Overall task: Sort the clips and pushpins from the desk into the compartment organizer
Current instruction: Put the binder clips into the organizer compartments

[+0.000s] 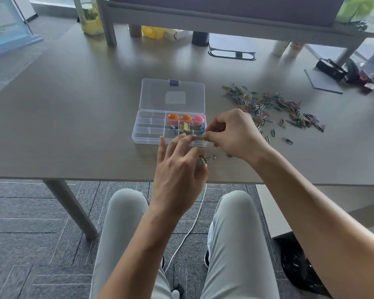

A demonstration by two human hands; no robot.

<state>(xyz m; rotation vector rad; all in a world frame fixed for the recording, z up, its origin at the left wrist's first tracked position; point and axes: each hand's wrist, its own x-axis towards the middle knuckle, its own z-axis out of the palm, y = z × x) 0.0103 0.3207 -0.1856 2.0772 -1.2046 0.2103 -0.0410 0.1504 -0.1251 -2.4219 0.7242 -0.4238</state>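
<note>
Landmark: the organizer box (151, 128), clear plastic, lid flipped open away from the person, sitting mid-tabletop (73, 117).

Nearest the person, below the tabletop edge: knees in light grey trousers (121, 229), a white cable (190, 229) running down between them, grey carpet tiles under.

Left hand (177, 175) just in front of the box's near right corner, back of hand up, fingers spread and reaching onto the box's near edge. Its thumb and a lower finger pinch a green binder clip (204, 160) with wire handles sticking out right; grip clamped on that clip.

Right hand (235, 134) right beside the box's right end, fingers curled, thumb and forefinger pinched on a small yellowish clip (201, 138) at the near right compartment, meeting the left fingertips. Grip clamped on it; clip mostly hidden, exact type hard to tell.

Inside the box: middle row right half holds a yellow binder clip (185, 127) and a few dark ones. Far row right half holds three round pushpins (186, 118), two orange, one pink. Left compartments look bare.

Right of the box, past the right hand: big loose scatter of coloured paper clips (274, 104) on the tabletop, a few strays nearer.

Beyond the box: a grey shelf riser (203, 16), a yellow-tinted bottle (90, 18) far left of it, dark clutter (333, 69) at far right, blurred.
</note>
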